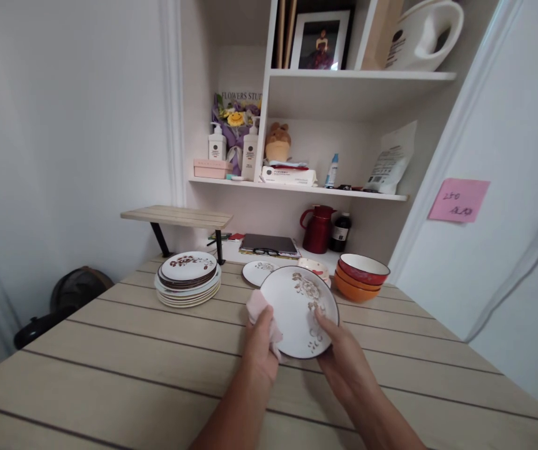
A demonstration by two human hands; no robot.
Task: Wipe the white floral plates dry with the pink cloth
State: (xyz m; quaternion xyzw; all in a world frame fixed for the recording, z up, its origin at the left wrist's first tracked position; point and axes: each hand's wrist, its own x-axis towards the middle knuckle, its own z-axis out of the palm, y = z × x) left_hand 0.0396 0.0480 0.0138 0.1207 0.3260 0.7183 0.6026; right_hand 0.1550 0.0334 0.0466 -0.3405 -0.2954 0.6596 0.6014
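- A pale wood-plank table (109, 400) with dark seams is noted, set between white walls (85, 94).
- A round white ceramic-looking plate (292, 312), brown-flowered, is held tilted above its middle; the right edge is gripped by the right hand (343, 356), thumb on top.
- A pale pink cloth (257, 303) is clasped at the plate's left rim by the curled left hand (262, 344).
- Stacked white round plates (189, 297) are found far left, orange and red round bowls (357, 287) far right.

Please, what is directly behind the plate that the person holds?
Past the rim of the held plate, parts of another flowered plate and a white dish with red marks show. It hides their remaining parts; anything else covered there cannot be seen.
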